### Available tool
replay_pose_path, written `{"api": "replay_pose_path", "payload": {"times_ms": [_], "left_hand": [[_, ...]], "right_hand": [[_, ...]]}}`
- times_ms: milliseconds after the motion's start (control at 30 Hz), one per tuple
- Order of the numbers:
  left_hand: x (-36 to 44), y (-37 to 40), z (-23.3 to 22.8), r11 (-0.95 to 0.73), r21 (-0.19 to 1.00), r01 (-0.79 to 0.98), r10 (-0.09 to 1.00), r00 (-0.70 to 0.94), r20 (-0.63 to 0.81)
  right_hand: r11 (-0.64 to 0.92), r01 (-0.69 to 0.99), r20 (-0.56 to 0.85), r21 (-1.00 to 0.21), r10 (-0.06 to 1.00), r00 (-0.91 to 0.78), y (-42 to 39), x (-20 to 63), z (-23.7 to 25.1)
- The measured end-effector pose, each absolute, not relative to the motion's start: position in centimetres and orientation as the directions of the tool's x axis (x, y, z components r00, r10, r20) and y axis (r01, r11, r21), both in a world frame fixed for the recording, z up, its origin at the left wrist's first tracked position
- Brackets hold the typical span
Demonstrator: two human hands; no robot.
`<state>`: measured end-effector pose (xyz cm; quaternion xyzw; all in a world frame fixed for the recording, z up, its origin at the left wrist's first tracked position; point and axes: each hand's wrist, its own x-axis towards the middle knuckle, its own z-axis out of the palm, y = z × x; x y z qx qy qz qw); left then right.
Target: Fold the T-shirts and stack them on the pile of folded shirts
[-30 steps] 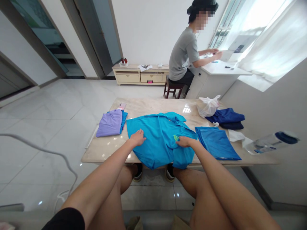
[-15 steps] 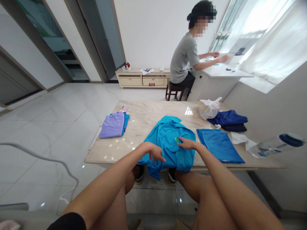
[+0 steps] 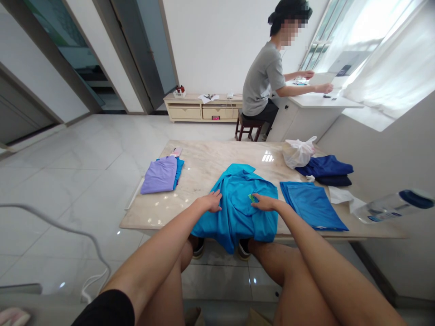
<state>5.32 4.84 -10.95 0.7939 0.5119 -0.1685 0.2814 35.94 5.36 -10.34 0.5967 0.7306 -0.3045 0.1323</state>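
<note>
Partly hidden: green print on blue shirt, by right hand.

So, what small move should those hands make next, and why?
Perhaps the left hand should smooth the crumpled turquoise fabric shirt outward: it lies in loose folds, its near end droops past the edge of the pale marbled table, and the right hand is at its green print.

Shirt, one, bright turquoise, with a small green mark on the upper face; partly doubled over, loosely bunched, rumpled and creased lengthwise through the middle; lying at the front of the pale marbled table, drooping over the edge in a point
</note>
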Motion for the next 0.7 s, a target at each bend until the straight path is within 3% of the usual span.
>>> {"api": "replay_pose_path", "payload": {"times_ms": [167,567,700], "left_hand": [[5.0,5.1,-11.6,-0.312,0.209,0.927,0.709,0.373,-0.599],[5.3,5.3,-11.7,-0.323,0.214,0.922,0.740,0.387,-0.550],[4.8,5.1,-12.3,-0.246,0.168,0.955,0.798,0.298,-0.524]], "right_hand": [[0.113,0.954,-0.568,-0.279,0.781,-0.259,5.3,35.8,-10.2],[0.110,0.949,-0.550,-0.297,0.792,-0.264,5.4,36.0,-10.6],[0.119,0.948,-0.533,-0.294,0.803,-0.266,5.4,36.2,-11.0]]}}
